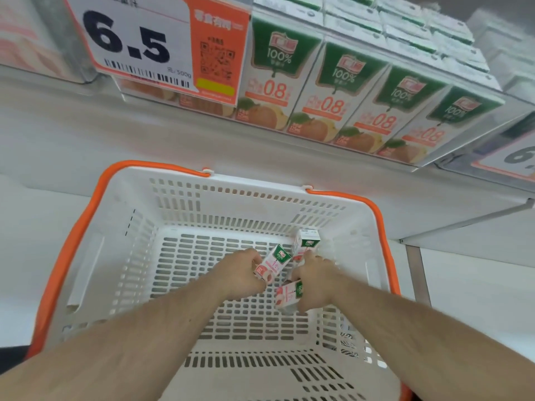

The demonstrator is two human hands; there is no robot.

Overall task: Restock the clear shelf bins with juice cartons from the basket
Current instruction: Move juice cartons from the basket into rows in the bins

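Both hands down in white basket (179, 204), orange handles. Left hand (241, 274) grip curled round a pink juice carton (273, 266). Right hand (314, 280) grip pinching second carton (289, 293); third carton (305, 244) upright just behind. Shelf bin (463, 79) above holds a carton row; price tag (156, 44) at left.

Small print on price tag (136, 44) blurred past reading; second price tag (518, 157) cut by right edge; fingers of left hand (243, 273) hidden behind juice carton (273, 264); basket (185, 198) near rim cropped below.
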